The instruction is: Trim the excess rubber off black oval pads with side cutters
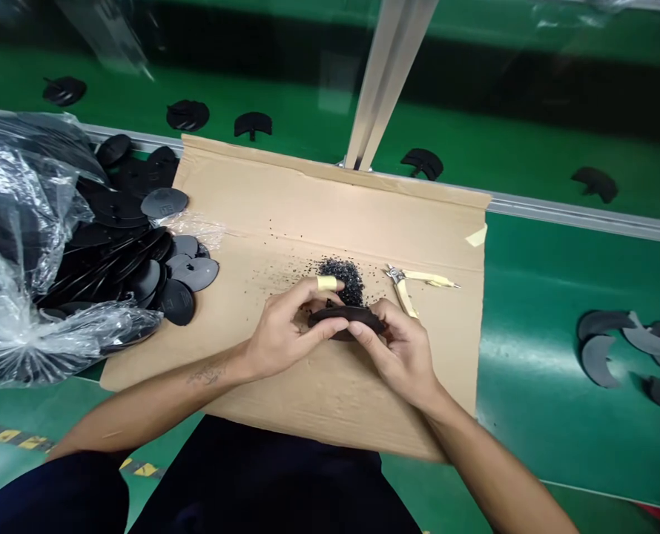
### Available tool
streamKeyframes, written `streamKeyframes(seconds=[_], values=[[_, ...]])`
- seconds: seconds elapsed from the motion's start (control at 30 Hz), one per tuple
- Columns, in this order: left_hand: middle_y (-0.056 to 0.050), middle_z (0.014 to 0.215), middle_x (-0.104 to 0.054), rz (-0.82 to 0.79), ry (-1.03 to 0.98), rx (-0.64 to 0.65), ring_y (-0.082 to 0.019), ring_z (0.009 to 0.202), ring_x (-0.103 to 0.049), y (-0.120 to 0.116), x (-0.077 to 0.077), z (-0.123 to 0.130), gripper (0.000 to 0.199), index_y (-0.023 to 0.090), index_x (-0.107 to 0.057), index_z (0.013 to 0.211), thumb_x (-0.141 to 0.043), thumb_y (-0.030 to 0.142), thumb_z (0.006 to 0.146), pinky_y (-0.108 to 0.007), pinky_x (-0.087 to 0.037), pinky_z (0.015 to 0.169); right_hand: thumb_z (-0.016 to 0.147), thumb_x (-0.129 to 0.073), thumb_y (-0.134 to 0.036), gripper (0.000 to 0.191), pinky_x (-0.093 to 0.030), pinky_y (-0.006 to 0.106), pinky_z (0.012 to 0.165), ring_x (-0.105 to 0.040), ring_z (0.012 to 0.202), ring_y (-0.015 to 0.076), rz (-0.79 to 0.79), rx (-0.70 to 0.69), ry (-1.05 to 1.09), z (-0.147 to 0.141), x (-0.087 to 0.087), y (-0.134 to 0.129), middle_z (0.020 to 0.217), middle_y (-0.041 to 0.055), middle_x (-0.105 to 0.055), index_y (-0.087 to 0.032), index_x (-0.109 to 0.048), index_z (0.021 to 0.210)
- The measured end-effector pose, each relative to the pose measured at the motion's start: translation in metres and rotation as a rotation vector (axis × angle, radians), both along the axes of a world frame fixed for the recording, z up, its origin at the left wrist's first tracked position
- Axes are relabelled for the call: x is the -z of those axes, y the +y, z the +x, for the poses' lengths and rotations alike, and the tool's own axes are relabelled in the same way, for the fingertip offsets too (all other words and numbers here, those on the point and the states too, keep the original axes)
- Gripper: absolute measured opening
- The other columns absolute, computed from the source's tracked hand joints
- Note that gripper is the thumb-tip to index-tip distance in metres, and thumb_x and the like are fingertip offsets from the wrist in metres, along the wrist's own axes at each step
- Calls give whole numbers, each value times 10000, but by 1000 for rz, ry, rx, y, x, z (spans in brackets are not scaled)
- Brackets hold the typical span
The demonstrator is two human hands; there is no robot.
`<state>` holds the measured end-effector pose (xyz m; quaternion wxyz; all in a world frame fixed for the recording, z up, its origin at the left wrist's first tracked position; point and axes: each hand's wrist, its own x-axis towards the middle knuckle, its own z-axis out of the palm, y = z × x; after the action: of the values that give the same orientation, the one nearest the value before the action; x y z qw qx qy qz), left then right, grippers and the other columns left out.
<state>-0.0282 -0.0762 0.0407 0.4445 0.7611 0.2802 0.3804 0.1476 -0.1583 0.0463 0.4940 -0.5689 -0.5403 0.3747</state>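
Observation:
Between both hands, just above the cardboard sheet (pixel 319 393), is a black disc-like plastic part (pixel 349 317), seen nearly edge-on. My left hand (pixel 285 322) grips its left side, thumb along the near face, with yellow tape round one finger. My right hand (pixel 405 345) pinches the right side, its thumb close to the left thumb. The far side of the part is hidden from me. Right behind it lies a heap of tiny black plastic bits (pixel 344 278). Side cutters with pale yellow handles (pixel 411 285) rest on the cardboard, beyond my right hand.
At left, black oval discs (pixel 124 259) are piled beside a clear plastic bag (pixel 24 259). Curved black pieces (pixel 600 360) lie on the green table (pixel 535 297) at right. Several black parts (pixel 188 115) sit on the belt behind a metal rail and an upright post (pixel 388 81).

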Motion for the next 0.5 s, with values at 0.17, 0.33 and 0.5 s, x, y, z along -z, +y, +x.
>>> streamKeyframes(seconds=[0.17,0.33,0.5], values=[[-79,944,-731,196,-41,115,-146,854,-678,9,-8,-4,187,134,-695,1064,-732,251,923,-247,-563,754,1052,-614,-243,92,-503,231,587,-627,666,147,207,-115,-221,6,-3,-1,805,17,-656,-176,-644,997],[-98,962,-724,281,-92,239,-154,861,-685,14,-15,-8,229,132,-684,1156,-700,213,943,-278,-578,754,1007,-531,-35,192,-622,280,779,-721,900,194,407,-220,-380,11,-4,-2,1088,113,-713,-156,-632,1116],[-121,1011,-709,235,-109,343,-173,919,-688,14,-20,-10,305,128,-655,1234,-661,292,977,-305,-594,785,985,-502,9,255,-639,264,821,-723,952,185,491,-200,-357,6,-1,-3,1121,127,-706,-147,-624,1146]])
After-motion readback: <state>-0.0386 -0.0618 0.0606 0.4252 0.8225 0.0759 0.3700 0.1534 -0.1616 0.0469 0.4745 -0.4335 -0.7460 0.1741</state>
